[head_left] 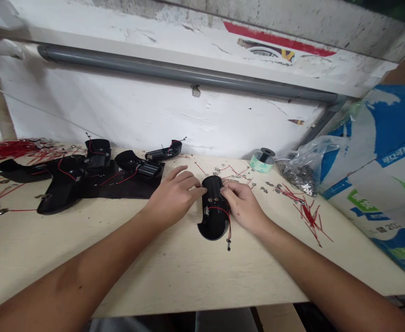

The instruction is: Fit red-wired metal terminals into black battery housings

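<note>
Grip: my right hand (244, 206) clenched on the black plastic housing (212, 227), my left hand (173, 197) touching its other side, closure unclear | housing: on the plywood bench (154, 272) between hands, long axis pointing away | right hand nearer, overlapping it

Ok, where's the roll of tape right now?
In the head view, the roll of tape sits at the back edge of the plywood bench, right of centre by the wall, just left of the clear plastic bag of metal parts.
</note>
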Tool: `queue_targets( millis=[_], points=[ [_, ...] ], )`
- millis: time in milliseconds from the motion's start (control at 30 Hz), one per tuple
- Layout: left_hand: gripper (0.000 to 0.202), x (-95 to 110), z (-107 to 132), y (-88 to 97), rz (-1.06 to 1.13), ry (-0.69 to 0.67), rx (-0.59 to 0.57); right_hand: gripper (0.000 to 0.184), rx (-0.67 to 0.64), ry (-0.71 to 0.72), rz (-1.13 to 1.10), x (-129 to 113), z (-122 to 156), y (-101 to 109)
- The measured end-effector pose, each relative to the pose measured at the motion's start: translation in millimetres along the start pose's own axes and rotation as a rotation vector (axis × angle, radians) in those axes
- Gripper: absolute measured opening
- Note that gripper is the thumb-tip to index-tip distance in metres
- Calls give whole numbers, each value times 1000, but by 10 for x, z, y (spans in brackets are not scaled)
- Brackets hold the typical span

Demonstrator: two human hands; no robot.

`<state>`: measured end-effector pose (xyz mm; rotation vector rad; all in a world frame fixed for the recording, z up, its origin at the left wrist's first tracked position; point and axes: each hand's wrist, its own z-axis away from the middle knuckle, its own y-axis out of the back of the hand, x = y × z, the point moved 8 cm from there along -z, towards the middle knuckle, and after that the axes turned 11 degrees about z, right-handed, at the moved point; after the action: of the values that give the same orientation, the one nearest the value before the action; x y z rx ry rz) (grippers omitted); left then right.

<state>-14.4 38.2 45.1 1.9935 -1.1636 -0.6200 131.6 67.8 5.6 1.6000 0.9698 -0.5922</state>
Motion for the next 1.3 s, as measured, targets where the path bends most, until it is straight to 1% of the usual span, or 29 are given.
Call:
queue_targets(
  millis=[100,200,300,467,600,700,800,900,1067,1300],
  points=[
    [24,-9,4,10,77,29,70,28,56,16,21,-26,14,35],
    [23,-35,21,-3,174,66,138,28,84,23,41,-50,27,42],
    [20,-38,23,-26,206,102,136,26,96,27,55,-65,38,36],
    [20,-1,-11,-8,96,153,96,28,133,43,65,-75,49,45],
    [20,48,-23,19,89,134,138,29,176,66,44,-90,53,77],
    [19,37,-7,17,129,153,183,29,193,80,31,-110,59,96],
    [19,49,5,4,211,141,208,29,206,79,26,-115,66,110],
    [20,45,2,-27,335,159,195,29,211,84,24,-115,69,118],
    [18,-49,3,-97,558,301,156,28,215,94,39,-117,74,131],
    [14,-130,28,-189,752,455,124,28,188,100,28,-130,80,118]
  ],
)
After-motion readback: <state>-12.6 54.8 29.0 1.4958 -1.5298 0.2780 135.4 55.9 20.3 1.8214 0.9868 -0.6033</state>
